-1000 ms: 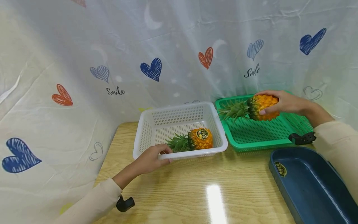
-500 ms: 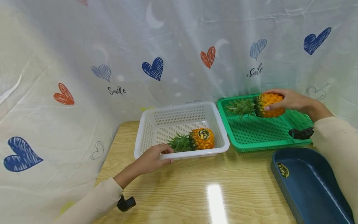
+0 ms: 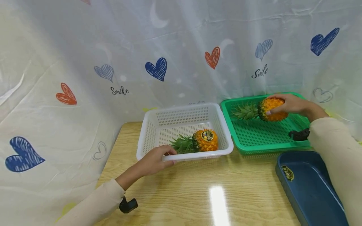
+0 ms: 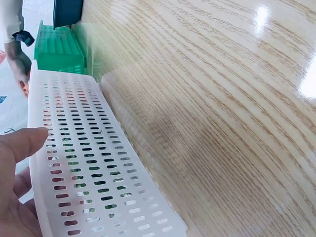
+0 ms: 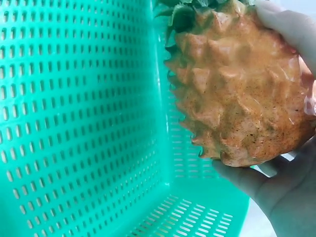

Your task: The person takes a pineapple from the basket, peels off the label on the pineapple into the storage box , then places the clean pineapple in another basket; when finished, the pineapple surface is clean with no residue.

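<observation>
My right hand (image 3: 291, 104) grips an orange pineapple (image 3: 272, 110) by its body, over the back part of the green basket (image 3: 260, 147); its leafy crown points left. In the right wrist view the bumpy pineapple (image 5: 242, 89) fills the space between thumb and fingers, beside the perforated basket wall (image 5: 74, 98). The left hand (image 3: 155, 159) pinches the front rim of the white basket (image 3: 203, 154), thumb outside and fingers inside. Within that basket a second pineapple (image 3: 207, 141) with a round label lies on its side, crown toward my left hand.
A dark blue tray (image 3: 314, 188) stands at the right front, partly covered by my right sleeve. The two baskets stand side by side on the wood-grain table (image 3: 183, 191). A curtain (image 3: 181, 47) with printed hearts hangs close behind them.
My right hand has moved the pineapple slightly right, then a little lower into the green basket. The left hand keeps its hold on the white rim. The head view has shifted slightly.
</observation>
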### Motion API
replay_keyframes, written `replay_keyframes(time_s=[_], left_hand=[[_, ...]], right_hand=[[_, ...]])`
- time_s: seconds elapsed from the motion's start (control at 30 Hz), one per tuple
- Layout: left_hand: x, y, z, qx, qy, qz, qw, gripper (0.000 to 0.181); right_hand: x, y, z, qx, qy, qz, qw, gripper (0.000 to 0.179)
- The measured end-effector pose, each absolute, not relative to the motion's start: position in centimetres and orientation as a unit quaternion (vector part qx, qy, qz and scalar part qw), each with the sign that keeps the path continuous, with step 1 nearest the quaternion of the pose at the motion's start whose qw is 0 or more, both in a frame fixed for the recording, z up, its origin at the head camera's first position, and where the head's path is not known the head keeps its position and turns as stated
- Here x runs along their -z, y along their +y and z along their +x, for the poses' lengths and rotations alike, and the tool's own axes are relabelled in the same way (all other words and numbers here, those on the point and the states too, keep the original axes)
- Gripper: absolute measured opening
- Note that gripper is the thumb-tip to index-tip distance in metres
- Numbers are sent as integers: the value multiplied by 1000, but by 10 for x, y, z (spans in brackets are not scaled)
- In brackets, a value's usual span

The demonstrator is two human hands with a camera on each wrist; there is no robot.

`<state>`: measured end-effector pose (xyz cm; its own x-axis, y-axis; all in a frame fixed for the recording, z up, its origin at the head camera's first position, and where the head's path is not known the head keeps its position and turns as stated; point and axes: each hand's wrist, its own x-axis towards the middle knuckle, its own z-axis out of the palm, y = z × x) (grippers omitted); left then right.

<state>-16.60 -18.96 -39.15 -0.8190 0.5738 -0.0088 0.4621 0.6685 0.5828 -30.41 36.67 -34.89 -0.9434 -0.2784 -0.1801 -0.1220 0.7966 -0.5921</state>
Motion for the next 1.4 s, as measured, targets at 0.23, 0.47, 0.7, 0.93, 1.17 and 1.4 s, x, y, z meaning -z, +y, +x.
replay_keyframes(time_s=[0.23, 0.47, 0.7, 0.93, 1.17, 1.4], left_hand=[[390, -188, -165, -287, 909, 285, 98, 18], [390, -185, -167, -283, 910, 286, 101, 18], [388, -185, -166, -284, 911, 282, 103, 17], [388, -185, -165, -281, 911, 282, 103, 17], [389, -187, -164, -276, 915, 274, 104, 18], [390, -186, -164, -272, 917, 275, 100, 19]], right_hand=[[358, 368, -307, 304, 937, -110, 136, 79], [361, 369, -306, 300, 938, -103, 142, 83], [357, 367, -307, 272, 947, -97, 142, 88], [358, 366, -307, 266, 945, -99, 163, 93], [366, 369, -314, 246, 949, -120, 157, 88], [367, 370, -313, 242, 947, -132, 166, 81]])
